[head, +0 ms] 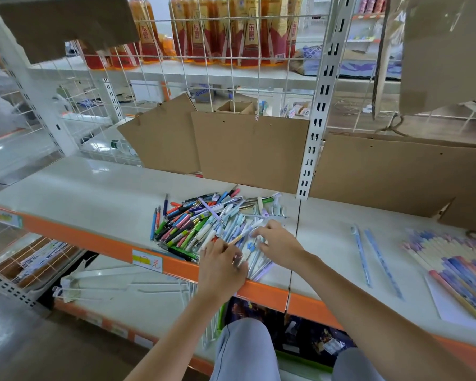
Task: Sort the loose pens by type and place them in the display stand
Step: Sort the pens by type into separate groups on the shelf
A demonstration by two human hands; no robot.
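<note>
A heap of pens (pixel 204 224) lies at the centre of the frame on a white shelf (pixel 94 193). The left hand (pixel 221 266), just below the heap, pinches a few pale pens (pixel 243 259) in curled fingers. The right hand (pixel 279 242) rests on the heap's right edge, fingers spread. Two blue pens (pixel 374 257) lie apart at right, near a sorted row (pixel 456 270) at the far right.

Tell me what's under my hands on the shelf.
Pale blue and white pens at the pile's near edge lie under both hands; whatever lies directly beneath the palms is hidden.
</note>
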